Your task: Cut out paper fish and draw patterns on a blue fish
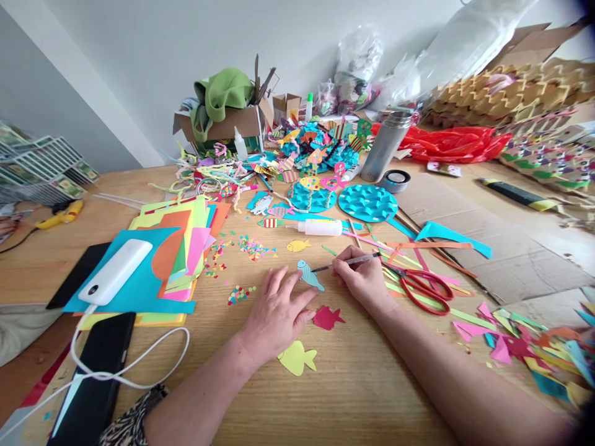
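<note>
My right hand [357, 272] grips a slim dark pen [367, 259], its tip touching a light blue paper fish [307, 272] that has dark lines across its body. Flat on the table with fingers spread, my left hand [279, 310] lies along the left and lower side of that fish; its fingertips are close to the fish's edge. Below the fish are a red paper fish [328, 318], close to my left thumb, and a yellow-green paper fish [298, 358], partly under my left hand. A small yellow fish [298, 246] lies above. Red-handled scissors [425, 288] rest right of my right hand.
A white glue bottle [320, 227] lies behind the fish, near confetti [253, 248]. Coloured paper sheets [186, 241], a white power bank [116, 272] and a black phone [100, 359] are on the left. Paper scraps [525, 347], cardboard [455, 217] and a steel flask [387, 145] stand or lie rightward.
</note>
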`<state>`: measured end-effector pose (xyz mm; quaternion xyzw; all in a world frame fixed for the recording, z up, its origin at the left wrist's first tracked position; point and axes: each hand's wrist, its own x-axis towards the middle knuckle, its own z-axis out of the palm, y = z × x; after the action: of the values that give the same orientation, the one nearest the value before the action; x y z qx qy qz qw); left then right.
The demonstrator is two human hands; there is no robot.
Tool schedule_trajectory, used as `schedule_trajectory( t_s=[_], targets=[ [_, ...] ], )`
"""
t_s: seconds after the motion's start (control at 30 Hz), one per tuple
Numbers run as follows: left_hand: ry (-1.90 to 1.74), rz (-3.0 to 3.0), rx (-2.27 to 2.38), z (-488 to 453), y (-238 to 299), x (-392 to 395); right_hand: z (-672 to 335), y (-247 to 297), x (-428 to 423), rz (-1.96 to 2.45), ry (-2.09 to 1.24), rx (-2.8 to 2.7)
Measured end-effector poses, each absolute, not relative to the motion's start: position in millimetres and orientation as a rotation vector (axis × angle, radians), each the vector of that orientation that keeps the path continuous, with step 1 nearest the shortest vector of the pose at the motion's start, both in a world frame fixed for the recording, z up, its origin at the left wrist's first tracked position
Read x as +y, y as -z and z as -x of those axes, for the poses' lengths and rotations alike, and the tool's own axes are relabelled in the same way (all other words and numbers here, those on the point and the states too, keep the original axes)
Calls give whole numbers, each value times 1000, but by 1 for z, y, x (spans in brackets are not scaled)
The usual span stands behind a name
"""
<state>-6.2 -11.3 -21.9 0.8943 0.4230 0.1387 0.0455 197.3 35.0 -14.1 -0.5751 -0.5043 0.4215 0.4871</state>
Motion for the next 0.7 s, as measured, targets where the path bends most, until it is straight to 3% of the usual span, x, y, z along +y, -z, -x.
schedule_trajectory(
  t_s=[0.7],
  targets=[
    [-412, -2738, 1293, 6, 23, -11, -199, 18, 35, 1371, -1036, -1262]
  ],
)
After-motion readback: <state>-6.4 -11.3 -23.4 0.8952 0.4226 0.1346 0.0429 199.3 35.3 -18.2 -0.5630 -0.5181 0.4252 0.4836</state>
